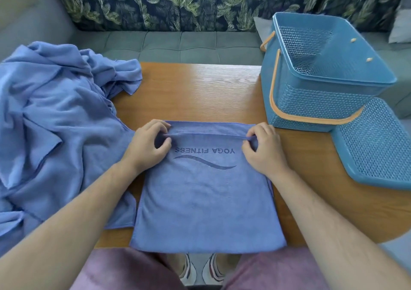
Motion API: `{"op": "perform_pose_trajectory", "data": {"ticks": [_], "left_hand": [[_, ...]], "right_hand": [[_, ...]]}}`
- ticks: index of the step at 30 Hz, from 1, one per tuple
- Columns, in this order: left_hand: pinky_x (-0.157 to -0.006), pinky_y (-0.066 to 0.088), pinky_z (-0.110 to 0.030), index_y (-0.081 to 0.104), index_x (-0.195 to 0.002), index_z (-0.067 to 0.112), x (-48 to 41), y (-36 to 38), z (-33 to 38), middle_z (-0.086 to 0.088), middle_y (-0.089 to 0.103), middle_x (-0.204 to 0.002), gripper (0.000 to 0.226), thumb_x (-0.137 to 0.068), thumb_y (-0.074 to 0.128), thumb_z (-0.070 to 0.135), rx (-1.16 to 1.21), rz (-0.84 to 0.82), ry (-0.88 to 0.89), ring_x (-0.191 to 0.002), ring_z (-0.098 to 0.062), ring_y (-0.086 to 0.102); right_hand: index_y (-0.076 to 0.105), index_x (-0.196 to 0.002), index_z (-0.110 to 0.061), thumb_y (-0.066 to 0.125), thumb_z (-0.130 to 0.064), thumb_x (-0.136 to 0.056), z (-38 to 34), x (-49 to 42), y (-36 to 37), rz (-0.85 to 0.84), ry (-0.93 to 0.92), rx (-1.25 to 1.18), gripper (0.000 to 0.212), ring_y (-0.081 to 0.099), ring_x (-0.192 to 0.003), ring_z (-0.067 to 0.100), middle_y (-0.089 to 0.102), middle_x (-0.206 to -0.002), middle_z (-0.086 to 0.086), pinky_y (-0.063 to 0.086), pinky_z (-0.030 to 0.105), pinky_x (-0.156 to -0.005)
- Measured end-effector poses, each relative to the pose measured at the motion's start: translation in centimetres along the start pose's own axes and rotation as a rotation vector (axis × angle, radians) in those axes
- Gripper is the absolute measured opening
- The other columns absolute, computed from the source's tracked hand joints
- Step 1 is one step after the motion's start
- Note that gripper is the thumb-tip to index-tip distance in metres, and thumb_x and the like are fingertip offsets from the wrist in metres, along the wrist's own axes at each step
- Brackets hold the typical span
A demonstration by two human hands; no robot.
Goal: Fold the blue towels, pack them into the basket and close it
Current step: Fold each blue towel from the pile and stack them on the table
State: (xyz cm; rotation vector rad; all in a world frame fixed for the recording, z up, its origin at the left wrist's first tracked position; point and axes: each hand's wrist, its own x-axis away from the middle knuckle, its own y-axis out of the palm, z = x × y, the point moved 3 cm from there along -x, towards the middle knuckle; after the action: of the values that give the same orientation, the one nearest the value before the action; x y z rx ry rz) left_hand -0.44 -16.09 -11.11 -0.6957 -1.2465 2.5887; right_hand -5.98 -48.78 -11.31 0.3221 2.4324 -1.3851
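My left hand (148,144) and right hand (263,147) each pinch the flat towel (206,200) by its far edge; basket (320,94) open beside it.

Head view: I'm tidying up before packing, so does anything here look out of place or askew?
Nothing is damaged or spilled. The crumpled pile of blue towels sprawls over the wooden table's left side, and the blue perforated plastic lid lies off the blue perforated plastic basket, beside it near the table's right edge.

Towel (206,203) matt soft cloth; basket (315,103) perforated glossy plastic; table (195,94) smooth grained wood.
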Motion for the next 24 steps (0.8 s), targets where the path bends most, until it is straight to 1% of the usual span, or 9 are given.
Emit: {"op": "perform_pose_trajectory", "data": {"ticks": [2, 5, 8, 12, 15, 17, 20, 22, 24], "left_hand": [[-0.089, 0.046, -0.037, 0.055, -0.088, 0.013, -0.1, 0.0, -0.1, 0.003, 0.065, -0.109, 0.012, -0.08, 0.059, 0.02, 0.037, 0.025, -0.001, -0.106, -0.018, 0.06], [-0.086, 0.045, -0.043, 0.06, -0.089, 0.017, 0.0, -0.1, -0.3, 0.007, 0.064, -0.099, 0.011, -0.079, 0.06, 0.021, -0.019, 0.075, -0.002, -0.1, -0.019, 0.058], [-0.081, 0.046, -0.044, 0.06, -0.091, 0.019, 0.1, 0.0, -0.4, 0.01, 0.061, -0.091, 0.009, -0.083, 0.061, 0.023, -0.023, 0.087, -0.036, -0.091, -0.017, 0.056], [-0.077, 0.046, -0.033, 0.061, -0.093, 0.018, -0.1, -0.1, -0.4, 0.01, 0.062, -0.088, 0.004, -0.091, 0.064, 0.02, -0.022, 0.123, -0.066, -0.085, -0.014, 0.057], [-0.071, 0.038, -0.021, 0.063, -0.093, 0.016, 0.0, -0.1, -0.4, 0.009, 0.063, -0.087, 0.005, -0.093, 0.067, 0.018, -0.035, 0.141, -0.105, -0.08, -0.009, 0.054], [-0.074, 0.039, -0.019, 0.066, -0.098, 0.016, 0.0, 0.1, -0.4, 0.007, 0.066, -0.093, 0.008, -0.093, 0.068, 0.021, -0.052, 0.143, -0.125, -0.085, -0.008, 0.056], [-0.083, 0.049, -0.027, 0.07, -0.107, 0.015, 0.0, 0.3, -0.8, 0.004, 0.067, -0.098, 0.016, -0.093, 0.069, 0.022, -0.065, 0.129, -0.114, -0.092, -0.014, 0.062], [-0.076, 0.051, -0.034, 0.072, -0.1, 0.016, 0.0, 0.5, -0.9, 0.006, 0.058, -0.086, 0.009, -0.092, 0.069, 0.02, -0.071, 0.114, -0.083, -0.082, -0.014, 0.058], [-0.078, 0.049, -0.034, 0.07, -0.094, 0.014, -0.1, 0.5, -1.1, 0.005, 0.052, -0.088, 0.005, -0.092, 0.069, 0.019, -0.078, 0.113, -0.07, -0.084, -0.015, 0.054]], "right_hand": [[0.052, -0.085, -0.02, 0.058, -0.022, -0.084, 0.0, -0.2, -0.1, 0.011, -0.013, -0.066, 0.007, 0.05, -0.085, 0.02, 0.052, -0.087, -0.008, 0.042, 0.037, -0.079], [0.057, -0.088, -0.017, 0.062, -0.012, -0.087, 0.1, 0.0, -0.3, 0.038, 0.001, -0.142, 0.007, 0.055, -0.087, 0.018, 0.058, -0.088, -0.007, 0.046, 0.039, -0.081], [0.061, -0.093, -0.017, 0.062, -0.013, -0.092, 0.2, 0.2, -0.4, 0.066, 0.068, -0.178, 0.005, 0.06, -0.089, 0.016, 0.064, -0.091, -0.006, 0.049, 0.039, -0.082], [0.063, -0.095, -0.019, 0.062, -0.018, -0.094, 0.1, 0.5, -0.6, 0.113, 0.123, -0.152, 0.002, 0.061, -0.087, 0.014, 0.066, -0.091, -0.009, 0.047, 0.033, -0.076], [0.061, -0.093, -0.02, 0.061, -0.019, -0.093, 0.5, 0.3, -0.3, 0.109, 0.137, -0.116, 0.001, 0.059, -0.087, 0.013, 0.061, -0.095, -0.009, 0.047, 0.034, -0.075], [0.06, -0.093, -0.02, 0.061, -0.019, -0.093, 0.7, 0.2, 0.0, 0.096, 0.146, -0.093, 0.001, 0.059, -0.087, 0.013, 0.058, -0.097, -0.008, 0.047, 0.034, -0.073], [0.061, -0.096, -0.019, 0.058, -0.016, -0.091, 0.9, 0.0, 0.4, 0.058, 0.13, -0.098, 0.006, 0.058, -0.091, 0.012, 0.057, -0.102, -0.009, 0.046, 0.031, -0.078], [0.063, -0.1, -0.018, 0.057, -0.016, -0.09, 1.1, -0.2, 0.7, 0.03, 0.1, -0.083, 0.013, 0.058, -0.097, 0.011, 0.057, -0.105, -0.008, 0.046, 0.028, -0.082], [0.065, -0.097, -0.018, 0.057, -0.015, -0.09, 1.3, -0.3, 1.0, 0.015, 0.072, -0.036, 0.011, 0.054, -0.097, 0.013, 0.057, -0.101, -0.007, 0.045, 0.029, -0.084]]}}
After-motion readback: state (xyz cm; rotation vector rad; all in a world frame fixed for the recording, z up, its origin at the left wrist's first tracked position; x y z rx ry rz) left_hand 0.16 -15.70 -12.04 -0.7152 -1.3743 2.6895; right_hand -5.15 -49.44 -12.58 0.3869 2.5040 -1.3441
